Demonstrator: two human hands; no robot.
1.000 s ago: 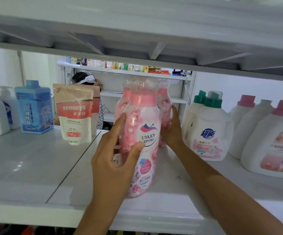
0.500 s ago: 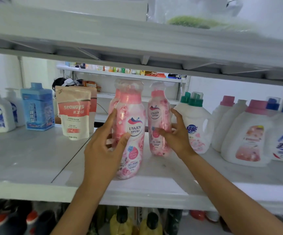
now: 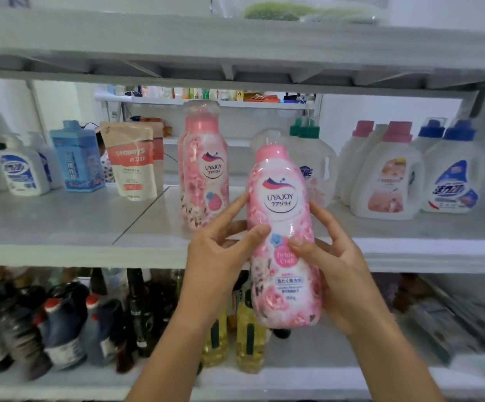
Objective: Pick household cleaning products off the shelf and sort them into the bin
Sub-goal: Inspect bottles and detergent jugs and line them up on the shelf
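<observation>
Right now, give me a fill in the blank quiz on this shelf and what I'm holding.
1. The left hand and right hand hold a bottle labelled ____.
2. The seaways pouch stands on the ____ side of the shelved pink bottle.
3. The jug behind the held bottle has a ____ cap.
Missing words: UYAJOY; left; green.

bottle [image 3: 283,227] between hands, before shelf [image 3: 61,227]

You held the pink UYAJOY bottle [image 3: 283,227], floral-printed with a clear cap, almost upright between your left hand [image 3: 221,253] and right hand [image 3: 337,271], nearer than the shelf [image 3: 61,227] edge. A twin bottle [image 3: 203,169] stood on the shelf, farther left.
</observation>
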